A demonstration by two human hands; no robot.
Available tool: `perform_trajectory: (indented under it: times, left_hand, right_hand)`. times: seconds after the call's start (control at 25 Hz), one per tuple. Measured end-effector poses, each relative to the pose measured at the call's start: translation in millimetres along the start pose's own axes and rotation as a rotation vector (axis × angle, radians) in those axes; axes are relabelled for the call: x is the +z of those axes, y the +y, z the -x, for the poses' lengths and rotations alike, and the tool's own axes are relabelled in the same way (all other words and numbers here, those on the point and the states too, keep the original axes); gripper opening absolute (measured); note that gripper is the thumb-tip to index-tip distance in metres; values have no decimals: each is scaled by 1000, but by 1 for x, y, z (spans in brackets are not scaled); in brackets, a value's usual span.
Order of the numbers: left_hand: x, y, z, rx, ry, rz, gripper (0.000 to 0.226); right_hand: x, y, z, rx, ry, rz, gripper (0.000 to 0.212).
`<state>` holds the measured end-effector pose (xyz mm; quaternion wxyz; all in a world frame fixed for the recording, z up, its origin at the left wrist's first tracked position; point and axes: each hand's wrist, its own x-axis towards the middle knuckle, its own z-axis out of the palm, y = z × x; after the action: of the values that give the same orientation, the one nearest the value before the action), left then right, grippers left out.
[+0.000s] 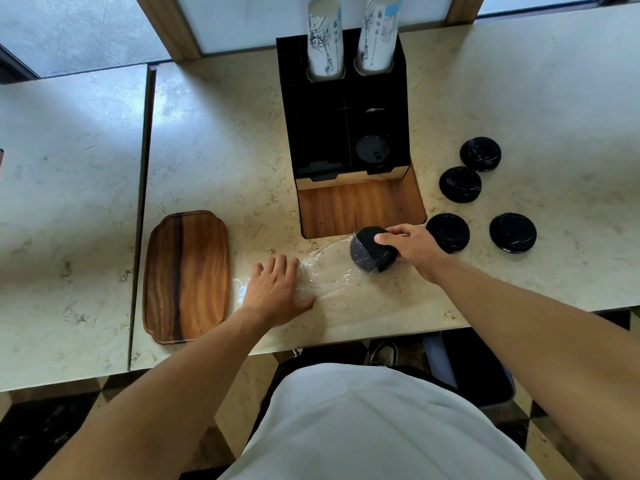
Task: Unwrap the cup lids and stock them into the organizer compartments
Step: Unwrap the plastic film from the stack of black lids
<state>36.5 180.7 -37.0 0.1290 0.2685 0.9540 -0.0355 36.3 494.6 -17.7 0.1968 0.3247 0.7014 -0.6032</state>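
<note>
A black cup lid, partly covered in clear plastic wrap, stands tilted on the marble table just in front of the organizer. My right hand grips it from the right. The clear wrap trails left across the table, and my left hand lies flat on it with fingers spread. The black organizer stands at the middle back, with one black lid in its front right compartment. Several loose black lids lie on the table to the right.
Two stacks of paper cups stick up from the organizer's rear slots. A wooden tray lies at the left, near the table seam. The organizer's wooden base juts toward me. The table's front edge runs just below my hands.
</note>
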Motion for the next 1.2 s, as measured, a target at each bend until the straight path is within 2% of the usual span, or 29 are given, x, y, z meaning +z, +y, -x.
perform_trajectory:
  times: [0.36, 0.48, 0.56, 0.76, 0.92, 1.2]
  left_hand:
    - [-4, 2, 0, 4, -39, -27, 90]
    - [-5, 2, 0, 0, -35, -20, 91]
    - [-4, 2, 0, 1, -26, -12, 91]
    - [-4, 3, 0, -1, -19, -20, 91]
    - [-6, 3, 0, -3, -36, -26, 91]
    - [-7, 0, -2, -1, -43, -9, 89]
  right_hand:
    - [-5, -14, 3, -61, 113, -108, 32]
    - [-6, -19, 6, -27, 105, -126, 44]
    - [-7, -19, 9, 11, 37, -178, 56]
    - [1, -20, 12, 49, -124, -381, 71]
    - [7, -25, 15, 42, -158, -502, 50]
    - [13, -39, 14, 87, -169, -659, 48]
